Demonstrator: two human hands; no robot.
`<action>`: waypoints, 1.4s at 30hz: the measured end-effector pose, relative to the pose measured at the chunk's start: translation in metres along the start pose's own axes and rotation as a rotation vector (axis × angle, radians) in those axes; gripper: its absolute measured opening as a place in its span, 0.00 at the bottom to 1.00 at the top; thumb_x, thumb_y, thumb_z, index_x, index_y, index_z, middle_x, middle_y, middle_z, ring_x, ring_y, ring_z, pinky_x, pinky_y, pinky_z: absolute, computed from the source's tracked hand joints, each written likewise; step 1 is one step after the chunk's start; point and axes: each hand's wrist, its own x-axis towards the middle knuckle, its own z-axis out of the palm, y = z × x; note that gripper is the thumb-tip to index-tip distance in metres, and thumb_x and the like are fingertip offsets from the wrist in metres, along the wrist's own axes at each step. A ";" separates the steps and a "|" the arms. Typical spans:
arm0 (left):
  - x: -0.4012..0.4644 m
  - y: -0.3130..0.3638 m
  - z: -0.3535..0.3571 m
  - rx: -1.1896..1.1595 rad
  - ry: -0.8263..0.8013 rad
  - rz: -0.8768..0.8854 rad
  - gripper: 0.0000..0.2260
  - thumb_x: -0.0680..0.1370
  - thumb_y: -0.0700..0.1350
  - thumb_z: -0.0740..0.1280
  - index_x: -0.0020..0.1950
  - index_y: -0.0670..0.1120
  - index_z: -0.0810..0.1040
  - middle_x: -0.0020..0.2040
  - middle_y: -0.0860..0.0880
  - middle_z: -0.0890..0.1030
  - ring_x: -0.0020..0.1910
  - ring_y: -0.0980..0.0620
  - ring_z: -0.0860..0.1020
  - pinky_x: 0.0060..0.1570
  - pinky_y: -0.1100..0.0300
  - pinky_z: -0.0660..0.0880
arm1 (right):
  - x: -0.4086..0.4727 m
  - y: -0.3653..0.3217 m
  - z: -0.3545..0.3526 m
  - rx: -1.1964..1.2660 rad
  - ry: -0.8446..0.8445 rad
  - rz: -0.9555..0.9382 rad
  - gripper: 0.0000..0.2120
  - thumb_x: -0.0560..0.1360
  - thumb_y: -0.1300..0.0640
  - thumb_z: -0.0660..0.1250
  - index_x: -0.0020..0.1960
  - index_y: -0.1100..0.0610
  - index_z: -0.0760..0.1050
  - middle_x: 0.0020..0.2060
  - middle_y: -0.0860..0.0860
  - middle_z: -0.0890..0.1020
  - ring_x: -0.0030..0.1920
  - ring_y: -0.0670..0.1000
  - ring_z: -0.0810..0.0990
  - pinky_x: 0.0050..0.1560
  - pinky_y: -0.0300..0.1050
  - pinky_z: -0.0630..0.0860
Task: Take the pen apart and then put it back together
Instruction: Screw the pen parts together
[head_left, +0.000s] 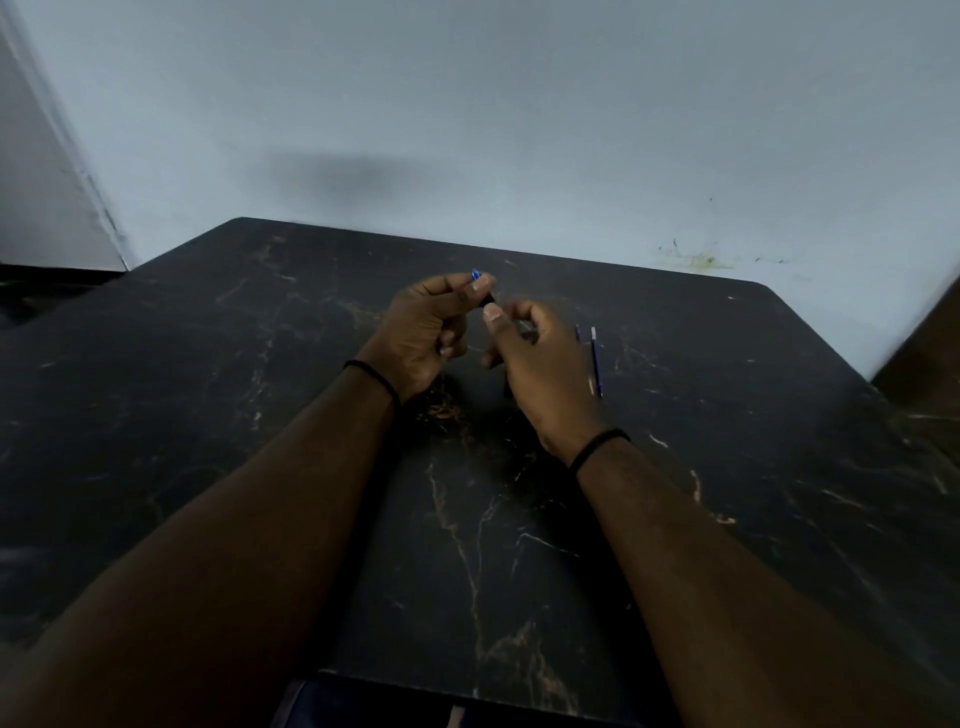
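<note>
Scene: we look down at two bare forearms over a dark marbled table (519, 545), a pale wall behind

Left hand: our left hand (423, 332) has thumb and fingers curled round a small dark pen piece (487, 297), with a blue end (476, 274) showing just above the fingertips

Right hand: our right hand (540, 364) sits just beside the left, fingers curled, thumb near the dark piece; it is blurred, and we cannot tell whether it holds anything

Loose part: a thin blue ink refill (597, 361) lies on the table just right of the right hand, apart from both hands

Done so far: we judge the pen is already partly taken apart, since the refill is out

Left to do: likely separating what the left hand holds, then all of the putting back together

Unclear: other small parts may be hidden in the hands
</note>
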 end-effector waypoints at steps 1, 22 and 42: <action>0.000 0.000 0.000 0.002 0.002 -0.001 0.03 0.79 0.41 0.68 0.46 0.45 0.80 0.34 0.53 0.81 0.21 0.59 0.62 0.21 0.66 0.57 | 0.000 -0.001 -0.001 -0.012 -0.017 -0.002 0.08 0.81 0.46 0.63 0.50 0.48 0.77 0.35 0.50 0.84 0.26 0.37 0.76 0.34 0.40 0.67; 0.006 0.010 -0.009 -0.081 0.388 0.102 0.04 0.78 0.42 0.70 0.43 0.45 0.78 0.38 0.47 0.81 0.19 0.57 0.62 0.20 0.66 0.59 | 0.000 0.000 -0.010 -0.391 0.099 -0.156 0.09 0.80 0.49 0.64 0.44 0.51 0.78 0.34 0.49 0.82 0.34 0.51 0.81 0.40 0.54 0.81; -0.003 -0.003 0.005 1.413 0.402 0.121 0.14 0.74 0.55 0.73 0.54 0.49 0.82 0.53 0.48 0.84 0.52 0.46 0.81 0.51 0.54 0.78 | -0.003 -0.002 -0.010 -0.304 0.216 -0.190 0.08 0.80 0.48 0.64 0.47 0.51 0.76 0.37 0.48 0.84 0.38 0.49 0.82 0.42 0.53 0.80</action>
